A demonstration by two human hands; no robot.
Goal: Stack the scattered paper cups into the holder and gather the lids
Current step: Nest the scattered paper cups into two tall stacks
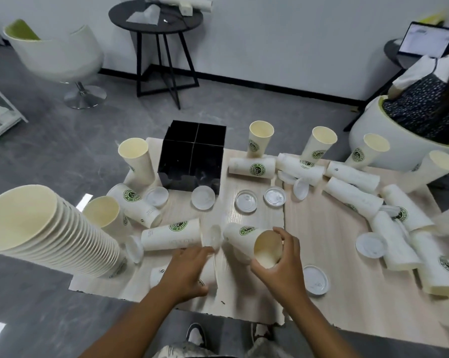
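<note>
White paper cups with green logos lie scattered over a pale wooden table [334, 293]. My right hand [280, 270] grips one tilted cup [251, 241] at its open rim. Over a lying cup [158, 276] near the front edge my left hand [189, 270] curls, with a clear lid [214, 237] standing just past its fingertips. A tall stack of nested cups [52, 236] rises at the left. The black four-compartment holder [192, 161] stands at the back middle. Several clear lids lie flat, among them lid [203, 197], lid [246, 201] and lid [315, 280].
Upright cups [260, 138] line the table's far edge and lying cups [352, 195] crowd the right side. A white chair [60, 55], a round black side table [156, 24] and a seated person [425, 104] with a laptop [425, 40] are beyond.
</note>
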